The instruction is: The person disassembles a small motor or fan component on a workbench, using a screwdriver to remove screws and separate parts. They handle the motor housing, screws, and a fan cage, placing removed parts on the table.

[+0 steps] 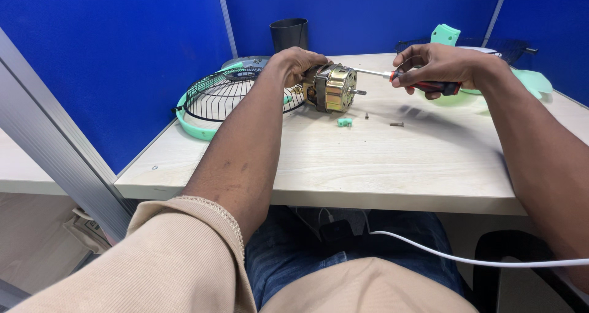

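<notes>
I have the left hand (299,64) clamped around the fan motor (334,88), held just above the desk (392,166) beside the wire fan guard (227,95). My right hand (438,67) grips the screwdriver (423,83), tip at the motor's upper edge; the screw itself I probably can't resolve. Best kept axial, motor braced. 2 loose screws (396,124) and 1 green clip (345,122) lie nearby.
</notes>
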